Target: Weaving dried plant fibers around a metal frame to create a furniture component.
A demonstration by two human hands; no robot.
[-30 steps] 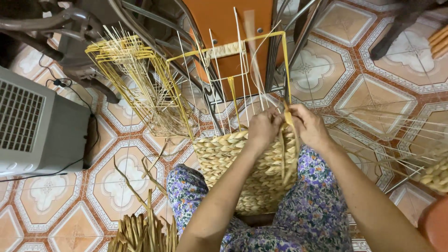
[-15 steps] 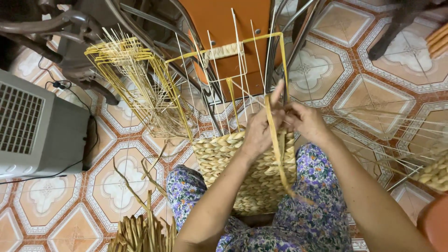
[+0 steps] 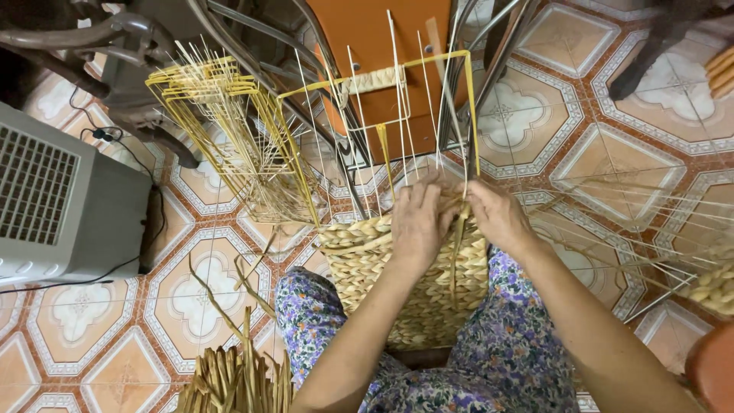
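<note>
On my lap, a half-woven basket (image 3: pixel 397 283) rests against my flowered trousers (image 3: pixel 489 359), its plaited straw wall facing up and its yellow wire frame (image 3: pixel 428 65) rising away from me with thin pale stakes (image 3: pixel 397 99) standing in it. My left hand (image 3: pixel 417 222) lies on the top edge of the weave, fingers curled down and pressing the braid. My right hand (image 3: pixel 497 218) sits just beside it, thumb and fingers pinched shut on a flat straw strand (image 3: pixel 459 252) that hangs down over the woven wall. The two hands nearly touch at the rim.

To my left on the patterned floor tiles (image 3: pixel 581 160) stands a second wire frame (image 3: pixel 229 130), tilted, with loose stakes bristling from it. Farther left is a grey fan box (image 3: pixel 69 206) with a black cord (image 3: pixel 130 264) trailing from it. A bundle of dry straw (image 3: pixel 237 378) lies by my left knee. An orange panel (image 3: pixel 382 38) and metal tubes (image 3: pixel 489 53) stand beyond the basket. More woven work (image 3: pixel 711 287) shows at the right edge.
</note>
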